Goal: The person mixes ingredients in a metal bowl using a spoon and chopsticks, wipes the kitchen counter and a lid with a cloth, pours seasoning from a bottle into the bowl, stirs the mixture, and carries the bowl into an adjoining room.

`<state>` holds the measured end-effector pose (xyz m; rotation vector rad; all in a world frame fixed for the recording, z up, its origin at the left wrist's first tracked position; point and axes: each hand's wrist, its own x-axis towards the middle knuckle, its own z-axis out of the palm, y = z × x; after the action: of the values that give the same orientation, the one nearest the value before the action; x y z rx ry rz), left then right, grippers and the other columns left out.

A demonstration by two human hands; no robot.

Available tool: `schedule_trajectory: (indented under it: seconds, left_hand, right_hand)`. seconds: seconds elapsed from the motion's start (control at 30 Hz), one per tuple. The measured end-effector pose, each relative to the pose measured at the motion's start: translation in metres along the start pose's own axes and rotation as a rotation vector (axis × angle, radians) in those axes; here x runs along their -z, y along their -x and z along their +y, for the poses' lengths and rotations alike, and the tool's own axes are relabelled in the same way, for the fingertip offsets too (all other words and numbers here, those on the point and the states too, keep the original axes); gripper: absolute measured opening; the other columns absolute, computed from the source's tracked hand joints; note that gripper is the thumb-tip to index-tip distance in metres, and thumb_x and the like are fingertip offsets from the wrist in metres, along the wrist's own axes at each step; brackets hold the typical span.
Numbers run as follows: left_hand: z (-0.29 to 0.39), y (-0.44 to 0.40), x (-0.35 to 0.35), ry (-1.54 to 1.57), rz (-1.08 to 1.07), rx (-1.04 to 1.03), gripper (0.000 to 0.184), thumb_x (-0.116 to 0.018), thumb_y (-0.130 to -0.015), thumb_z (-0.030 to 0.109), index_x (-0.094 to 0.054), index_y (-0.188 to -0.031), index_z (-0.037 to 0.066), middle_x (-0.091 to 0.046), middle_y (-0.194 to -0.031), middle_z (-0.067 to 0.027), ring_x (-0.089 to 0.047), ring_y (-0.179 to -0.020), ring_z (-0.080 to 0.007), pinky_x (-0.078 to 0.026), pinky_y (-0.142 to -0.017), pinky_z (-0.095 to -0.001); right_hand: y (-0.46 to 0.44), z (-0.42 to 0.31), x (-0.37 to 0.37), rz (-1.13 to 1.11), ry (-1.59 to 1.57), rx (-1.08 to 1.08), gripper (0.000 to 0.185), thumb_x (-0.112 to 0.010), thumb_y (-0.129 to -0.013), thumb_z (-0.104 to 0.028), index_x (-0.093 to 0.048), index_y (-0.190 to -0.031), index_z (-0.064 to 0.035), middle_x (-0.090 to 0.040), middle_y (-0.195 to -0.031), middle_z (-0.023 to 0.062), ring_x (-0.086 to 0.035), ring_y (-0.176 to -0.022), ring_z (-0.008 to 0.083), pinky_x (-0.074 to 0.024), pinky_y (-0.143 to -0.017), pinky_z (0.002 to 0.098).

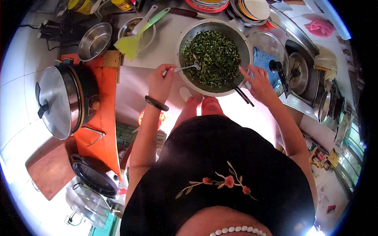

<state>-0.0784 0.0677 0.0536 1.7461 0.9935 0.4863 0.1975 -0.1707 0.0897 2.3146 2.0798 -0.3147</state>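
Note:
A large metal bowl of finely chopped greens sits at the counter's front edge. My left hand is closed around the handle of a metal spoon, whose tip rests on the greens at the left side. At the bowl's right rim is my right hand, fingers apart and holding nothing; whether the fingertips touch the rim I cannot tell. Dark chopsticks lean over the bowl's front rim, their far ends among the greens, close to my right hand.
Behind my left hand, a green spatula lies across a metal bowl. A glass lid and a sink are to the right. A lidded electric pot stands on an orange surface at left. Stacked plates stand behind.

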Motion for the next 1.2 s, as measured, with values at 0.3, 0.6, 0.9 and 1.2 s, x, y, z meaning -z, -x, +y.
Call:
schedule_trajectory:
  seconds: [0.3,0.6,0.9,1.2]
  left_hand:
    - [0.040,-0.011,0.016,0.307,0.039,-0.004,0.018,-0.054,-0.093,0.015,-0.065,-0.102,0.004,-0.052,-0.068,0.0042,-0.042,-0.057,-0.0019,-0.032,-0.050,-0.0170]
    - [0.015,-0.095,-0.026,-0.087,0.017,-0.476,0.017,-0.053,-0.089,0.014,-0.063,-0.101,0.007,-0.065,-0.091,-0.0147,-0.063,-0.078,-0.0309,-0.049,-0.067,-0.0362]
    - [-0.020,-0.109,-0.045,-0.255,0.186,-0.377,0.024,-0.065,-0.081,0.025,-0.063,-0.098,0.008,-0.065,-0.088,-0.0109,-0.062,-0.077,-0.0312,-0.049,-0.067,-0.0382]
    - [-0.022,-0.105,-0.056,-0.177,0.252,-0.270,0.028,-0.076,-0.072,0.027,-0.062,-0.083,0.004,-0.065,-0.081,-0.0107,-0.063,-0.070,-0.0281,-0.049,-0.066,-0.0358]
  right_hand:
    - [-0.016,-0.038,-0.013,0.025,-0.314,0.223,0.054,-0.067,-0.075,-0.016,-0.051,-0.126,-0.0121,-0.052,-0.107,0.0146,-0.049,-0.099,0.0324,-0.0395,-0.088,0.0435]
    - [-0.033,-0.044,0.023,0.297,-1.169,-0.207,0.018,-0.052,-0.087,-0.001,-0.063,-0.100,0.0010,-0.059,-0.086,0.0104,-0.057,-0.076,0.0162,-0.0469,-0.069,0.0289]
    - [-0.034,-0.085,-0.026,-0.184,-1.231,-0.174,0.028,-0.059,-0.083,-0.006,-0.056,-0.111,-0.0046,-0.058,-0.095,0.0139,-0.061,-0.077,0.0213,-0.0502,-0.058,0.0283]
    - [-0.032,-0.063,-0.024,0.404,-0.964,-0.049,0.028,-0.057,-0.082,0.005,-0.059,-0.109,-0.0021,-0.060,-0.101,0.0156,-0.061,-0.090,0.0291,-0.0493,-0.076,0.0319]
